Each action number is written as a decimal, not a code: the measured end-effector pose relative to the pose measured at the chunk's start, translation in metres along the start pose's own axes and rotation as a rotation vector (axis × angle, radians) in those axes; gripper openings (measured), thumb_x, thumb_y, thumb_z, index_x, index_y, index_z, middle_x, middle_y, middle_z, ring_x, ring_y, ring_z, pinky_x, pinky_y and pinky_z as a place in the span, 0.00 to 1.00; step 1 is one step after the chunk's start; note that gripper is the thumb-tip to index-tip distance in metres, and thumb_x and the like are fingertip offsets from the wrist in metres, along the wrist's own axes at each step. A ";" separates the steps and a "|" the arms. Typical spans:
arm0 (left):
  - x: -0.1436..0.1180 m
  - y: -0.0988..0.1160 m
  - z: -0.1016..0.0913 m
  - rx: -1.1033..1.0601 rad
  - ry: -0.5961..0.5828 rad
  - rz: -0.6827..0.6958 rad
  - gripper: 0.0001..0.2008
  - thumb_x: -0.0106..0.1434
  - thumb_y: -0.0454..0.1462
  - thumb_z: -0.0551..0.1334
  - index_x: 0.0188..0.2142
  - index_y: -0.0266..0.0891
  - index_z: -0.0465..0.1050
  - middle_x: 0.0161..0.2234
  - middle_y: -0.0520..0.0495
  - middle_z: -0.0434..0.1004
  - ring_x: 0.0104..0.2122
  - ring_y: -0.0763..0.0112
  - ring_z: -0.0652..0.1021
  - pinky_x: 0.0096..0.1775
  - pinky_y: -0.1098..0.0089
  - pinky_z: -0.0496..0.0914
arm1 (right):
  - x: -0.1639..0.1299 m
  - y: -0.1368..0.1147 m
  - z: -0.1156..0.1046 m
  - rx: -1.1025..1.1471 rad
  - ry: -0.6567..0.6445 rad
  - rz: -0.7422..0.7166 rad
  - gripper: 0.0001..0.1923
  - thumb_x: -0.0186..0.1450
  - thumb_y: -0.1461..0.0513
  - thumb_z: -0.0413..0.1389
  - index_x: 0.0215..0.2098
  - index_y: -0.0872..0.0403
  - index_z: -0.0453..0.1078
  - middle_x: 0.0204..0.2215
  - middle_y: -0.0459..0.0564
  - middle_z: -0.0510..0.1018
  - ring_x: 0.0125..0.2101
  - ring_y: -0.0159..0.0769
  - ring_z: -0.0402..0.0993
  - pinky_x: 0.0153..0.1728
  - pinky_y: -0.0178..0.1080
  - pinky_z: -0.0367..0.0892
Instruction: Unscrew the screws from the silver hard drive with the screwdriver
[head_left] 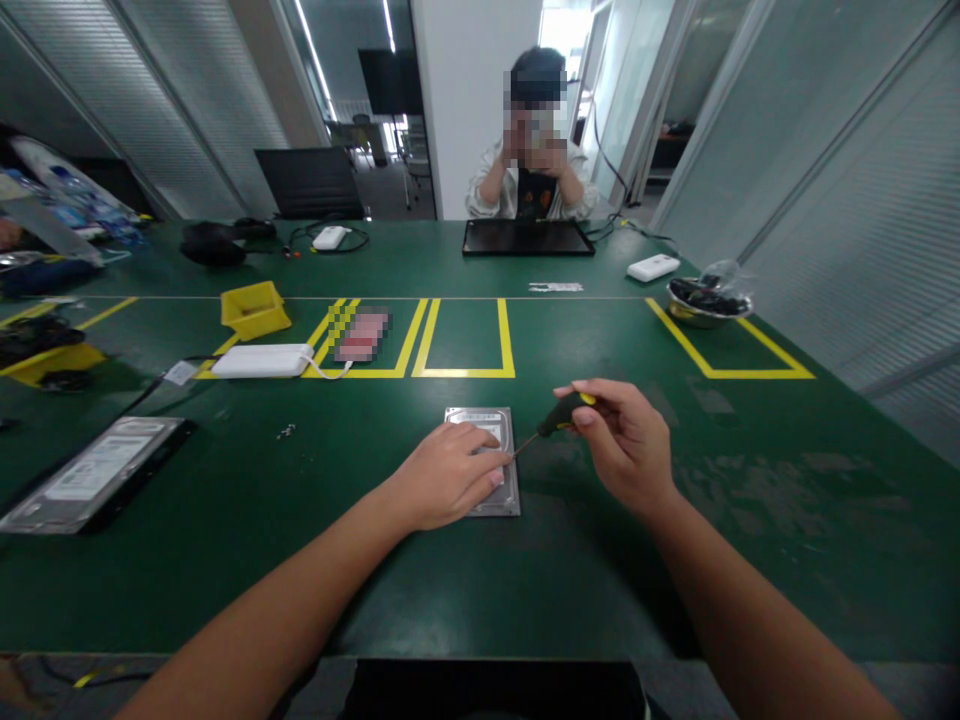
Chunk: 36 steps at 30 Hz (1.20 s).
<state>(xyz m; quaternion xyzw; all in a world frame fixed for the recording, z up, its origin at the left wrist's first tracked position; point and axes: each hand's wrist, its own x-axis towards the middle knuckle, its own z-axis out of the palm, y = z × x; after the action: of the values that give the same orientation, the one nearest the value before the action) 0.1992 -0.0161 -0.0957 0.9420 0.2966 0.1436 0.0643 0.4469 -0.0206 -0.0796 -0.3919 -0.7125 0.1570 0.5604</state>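
A silver hard drive point(510, 492) lies flat on the green table in front of me. My left hand point(450, 475) rests across its top with the fingers stretched out, covering much of its label. Closed around the black and yellow handle of a screwdriver point(559, 415) is my right hand point(626, 440), just right of the drive. The thin shaft slants down and left to the drive's right edge, by my left fingertips. Whether the tip sits in a screw is too small to tell. Several small screws point(286, 432) lie on the table to the left.
Another hard drive point(112, 470) lies at the left. Farther back are a white power bank point(262, 361), a pixelated phone point(364, 335), a yellow bin point(255, 310) and a metal bowl point(709, 305). A person point(534, 170) sits opposite behind a dark flat panel point(529, 238).
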 end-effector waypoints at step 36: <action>-0.001 -0.001 -0.005 -0.052 0.028 0.009 0.17 0.73 0.40 0.49 0.50 0.39 0.74 0.47 0.42 0.76 0.48 0.60 0.75 0.52 0.58 0.66 | 0.069 -0.062 -0.002 -0.340 -0.561 -0.228 0.05 0.67 0.62 0.57 0.39 0.55 0.73 0.34 0.49 0.74 0.35 0.34 0.71 0.35 0.34 0.64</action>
<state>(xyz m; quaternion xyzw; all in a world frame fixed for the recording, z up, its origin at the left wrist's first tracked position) 0.1968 -0.0157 -0.0915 0.9392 0.2894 0.1649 0.0837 0.4203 -0.0102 0.0084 -0.3393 -0.8940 0.0740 0.2832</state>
